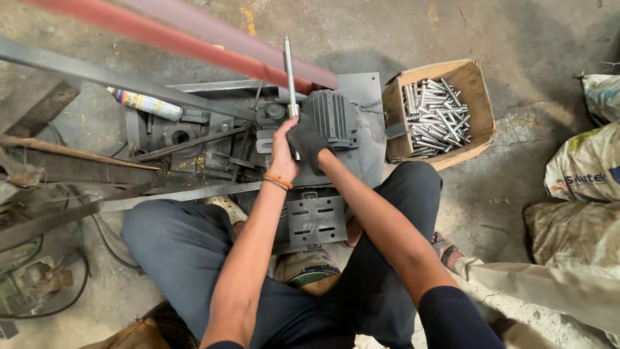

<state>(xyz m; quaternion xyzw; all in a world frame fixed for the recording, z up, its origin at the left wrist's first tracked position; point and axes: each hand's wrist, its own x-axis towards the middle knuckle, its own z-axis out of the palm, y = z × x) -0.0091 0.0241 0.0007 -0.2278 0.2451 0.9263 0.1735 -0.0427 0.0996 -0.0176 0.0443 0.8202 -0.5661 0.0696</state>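
Steel rod point(289, 71) standing upright at the small grey machine point(332, 119) on the floor, being gripped low down by both hands: bare left hand point(281, 157) clenched on it, gloved right hand point(306, 139) wrapped just beside. Seemingly being worked now, mid-batch; resting far right, cardboard box point(476, 84) holding many similar rods point(434, 116), finished or waiting unclear.

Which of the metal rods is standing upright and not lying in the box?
The long metal rod held by both hands at the machine; the others lie heaped in the cardboard box.
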